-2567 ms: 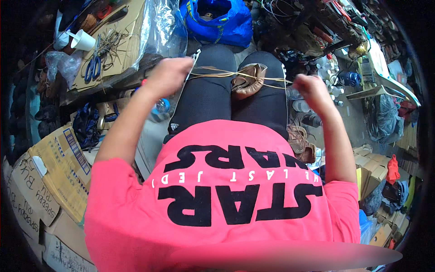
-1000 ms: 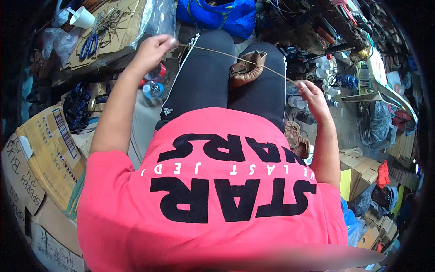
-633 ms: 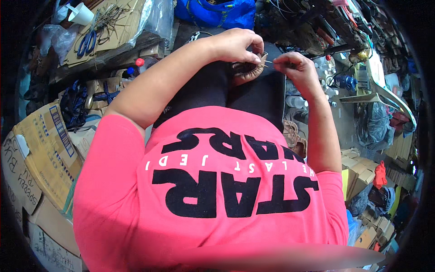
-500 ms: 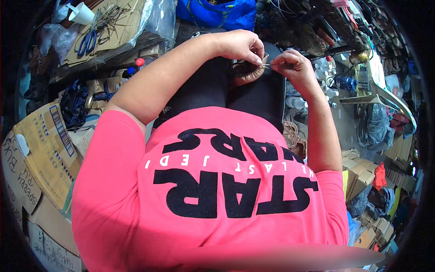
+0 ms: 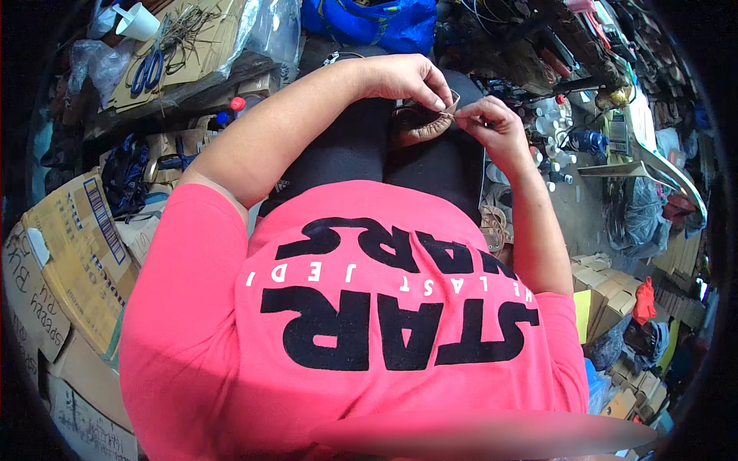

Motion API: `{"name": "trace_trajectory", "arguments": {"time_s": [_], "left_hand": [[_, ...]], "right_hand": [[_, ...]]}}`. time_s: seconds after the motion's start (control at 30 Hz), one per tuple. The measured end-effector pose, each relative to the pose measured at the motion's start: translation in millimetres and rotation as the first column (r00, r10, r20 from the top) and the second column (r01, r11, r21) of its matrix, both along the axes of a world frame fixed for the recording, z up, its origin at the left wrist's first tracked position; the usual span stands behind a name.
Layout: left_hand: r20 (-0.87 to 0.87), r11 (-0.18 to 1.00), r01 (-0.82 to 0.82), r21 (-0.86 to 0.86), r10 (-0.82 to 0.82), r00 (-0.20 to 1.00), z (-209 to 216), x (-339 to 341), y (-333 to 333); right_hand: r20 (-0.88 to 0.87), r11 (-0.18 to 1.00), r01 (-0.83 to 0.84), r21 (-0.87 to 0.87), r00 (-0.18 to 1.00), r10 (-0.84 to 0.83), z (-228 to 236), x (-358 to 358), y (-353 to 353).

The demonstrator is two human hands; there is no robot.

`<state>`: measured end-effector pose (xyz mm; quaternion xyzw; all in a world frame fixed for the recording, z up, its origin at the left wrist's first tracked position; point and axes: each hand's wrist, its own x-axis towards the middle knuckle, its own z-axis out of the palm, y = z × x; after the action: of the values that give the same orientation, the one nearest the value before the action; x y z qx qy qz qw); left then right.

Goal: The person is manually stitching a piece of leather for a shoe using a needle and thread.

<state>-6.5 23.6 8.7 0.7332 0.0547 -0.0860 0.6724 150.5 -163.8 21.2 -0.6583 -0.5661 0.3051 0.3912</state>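
A brown leather shoe [image 5: 423, 134] with a gathered, stitched edge rests on my lap, between my dark-trousered thighs. My left hand [image 5: 419, 81] reaches over it from the left, thumb and fingers pinched on a thin light-coloured strip [image 5: 457, 98] at the shoe's upper edge. To the right, my right hand [image 5: 496, 129] is closed in a pinch at the shoe's edge, on a thin pale thread or lace [image 5: 450, 115]. Much of the shoe is hidden under my left hand and wrist.
Blue-handled scissors [image 5: 147, 73] and a white cup [image 5: 139, 23] lie on the cardboard-covered bench at upper left. A blue bag [image 5: 377, 23] lies ahead. Several bottles [image 5: 550, 131] stand right of my hands. Another brown shoe [image 5: 496, 227] sits beside my right thigh. Cardboard boxes [image 5: 81, 250] crowd the left.
My right hand has come slightly left and down, closer to the shoe, and the stretch of thread between the hands is shorter. My left hand has shifted only a little.
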Motion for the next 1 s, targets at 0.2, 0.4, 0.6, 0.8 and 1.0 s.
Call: {"name": "trace_trajectory", "arguments": {"time_s": [0.2,0.4,0.6,0.8,1.0], "left_hand": [[0.025,0.997,0.071,0.034,-0.072,0.997,-3,2,2],[0.022,0.987,0.134,0.09,-0.136,0.99,-3,5,4],[0.017,0.972,0.176,0.154,-0.181,0.983,-1,7,3],[0.015,0.927,0.243,0.285,-0.258,0.966,3,13,-1],[0.01,0.911,0.187,0.366,-0.205,0.979,3,24,0]], "right_hand": [[0.164,0.996,0.063,0.068,0.984,-0.073,-1,-11,-18],[0.248,0.998,0.054,0.013,0.967,-0.055,10,-17,-21],[0.423,0.998,-0.004,-0.062,0.905,0.03,33,-23,-15],[0.652,0.967,-0.077,-0.241,0.726,0.221,56,-27,-1],[0.584,0.96,-0.118,-0.255,0.772,0.251,40,-18,15]]}}
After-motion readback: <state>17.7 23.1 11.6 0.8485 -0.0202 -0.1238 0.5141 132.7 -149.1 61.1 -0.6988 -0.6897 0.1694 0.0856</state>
